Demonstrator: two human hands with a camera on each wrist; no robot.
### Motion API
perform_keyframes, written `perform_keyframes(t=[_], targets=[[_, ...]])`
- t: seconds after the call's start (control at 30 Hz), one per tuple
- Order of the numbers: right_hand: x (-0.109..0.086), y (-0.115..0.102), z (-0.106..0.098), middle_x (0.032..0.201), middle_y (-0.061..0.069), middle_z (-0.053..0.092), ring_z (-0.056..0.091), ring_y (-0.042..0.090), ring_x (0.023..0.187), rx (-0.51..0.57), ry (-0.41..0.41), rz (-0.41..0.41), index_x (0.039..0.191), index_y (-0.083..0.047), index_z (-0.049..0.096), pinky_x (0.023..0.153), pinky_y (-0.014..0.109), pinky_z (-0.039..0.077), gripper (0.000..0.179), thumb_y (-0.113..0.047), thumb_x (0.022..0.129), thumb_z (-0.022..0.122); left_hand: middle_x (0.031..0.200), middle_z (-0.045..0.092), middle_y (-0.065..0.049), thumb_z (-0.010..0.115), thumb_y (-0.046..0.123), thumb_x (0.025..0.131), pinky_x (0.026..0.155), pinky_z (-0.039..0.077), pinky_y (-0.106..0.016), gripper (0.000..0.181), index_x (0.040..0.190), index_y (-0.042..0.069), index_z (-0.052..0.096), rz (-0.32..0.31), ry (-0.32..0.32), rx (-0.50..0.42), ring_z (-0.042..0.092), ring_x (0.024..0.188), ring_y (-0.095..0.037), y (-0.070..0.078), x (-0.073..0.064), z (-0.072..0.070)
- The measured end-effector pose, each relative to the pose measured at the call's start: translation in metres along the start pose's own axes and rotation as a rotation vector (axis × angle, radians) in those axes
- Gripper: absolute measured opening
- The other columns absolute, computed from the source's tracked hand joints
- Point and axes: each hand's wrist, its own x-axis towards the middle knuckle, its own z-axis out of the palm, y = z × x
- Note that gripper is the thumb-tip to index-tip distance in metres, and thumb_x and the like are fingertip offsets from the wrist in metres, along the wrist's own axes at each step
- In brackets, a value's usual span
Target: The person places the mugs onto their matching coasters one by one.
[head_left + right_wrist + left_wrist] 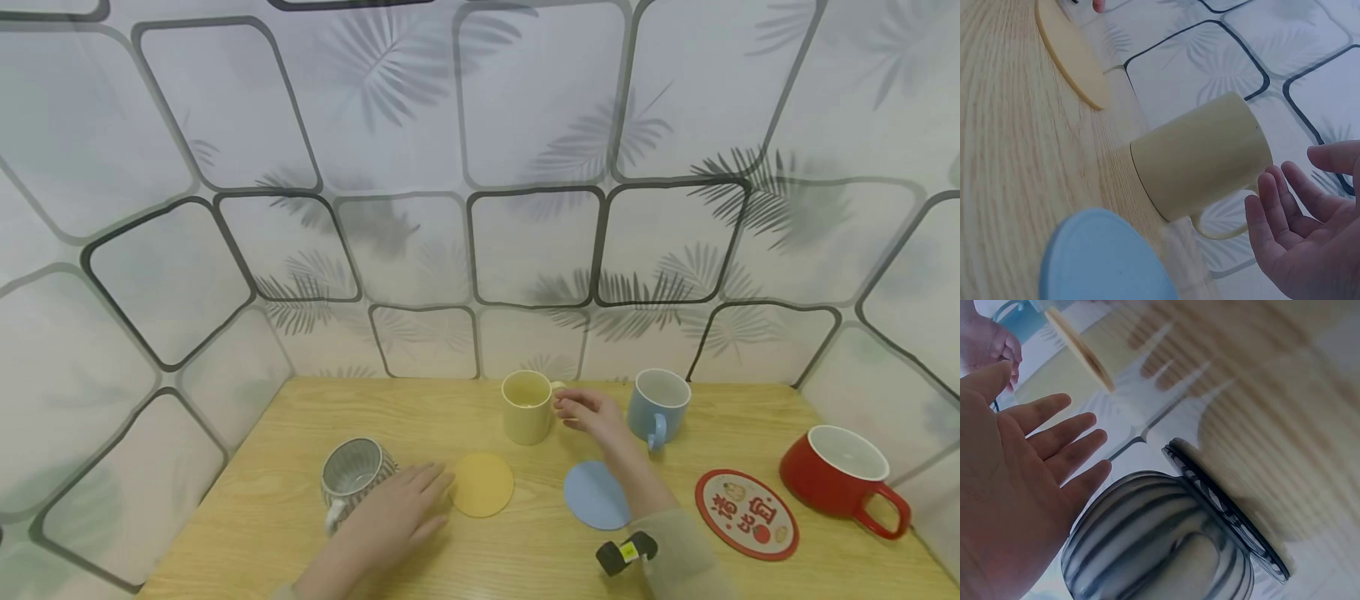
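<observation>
My left hand point(393, 517) hovers with spread, relaxed fingers beside a grey-and-white striped mug point(1141, 544), holding nothing. That mug stands on a dark patterned coaster point(1229, 512), seen in the left wrist view. A round yellow coaster point(482, 485) lies just past the left fingertips. Toward the back, my right hand point(596, 415) reaches to the handle side of a pale yellow mug point(527, 412). In the right wrist view its fingers are loosely bent next to the yellow mug's handle point(1225, 231), gripping nothing; whether a fingertip touches it I cannot tell.
Under my right forearm lies a round blue coaster point(596, 496), with a blue mug point(658, 408) behind it. Farther right are a red-rimmed coaster with lettering point(747, 514) and a wide red mug point(832, 479). A patterned wall covering point(532, 250) borders the wooden table point(420, 408).
</observation>
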Motion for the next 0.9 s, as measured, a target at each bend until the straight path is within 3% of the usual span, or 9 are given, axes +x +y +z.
perform_keyframes(t=[0.2,0.57,0.9], targets=[[0.007,0.0,-0.008,0.103,-0.008,0.076,0.069,-0.001,0.092,0.015,0.005,0.034,0.138,0.013,0.059,0.09,0.019,0.061,0.04,-0.013,0.107,0.061,0.157,0.057,-0.018,0.057,0.038,0.108,0.122,0.047,-0.054,0.055,0.151,0.004,0.056,0.007,-0.017,-0.005,0.056,0.144,-0.035,-0.002,0.007,0.001],[0.014,0.006,-0.021,0.113,0.003,0.079,0.069,0.003,0.094,-0.008,-0.002,0.047,0.138,0.015,0.059,0.092,0.023,0.063,0.04,-0.012,0.107,0.06,0.163,0.049,-0.019,0.057,0.043,0.108,0.127,0.041,-0.055,0.062,0.154,0.003,0.053,-0.032,-0.095,-0.003,0.05,0.15,-0.037,-0.003,0.02,0.007],[0.018,0.011,-0.031,0.11,0.001,0.077,0.069,0.001,0.092,-0.009,0.004,0.068,0.138,0.016,0.056,0.093,0.025,0.064,0.041,-0.011,0.107,0.059,0.164,0.047,-0.02,0.061,0.043,0.105,0.128,0.04,-0.053,0.068,0.155,-0.001,0.05,-0.044,-0.122,0.03,0.047,0.153,-0.038,-0.006,0.031,0.012]])
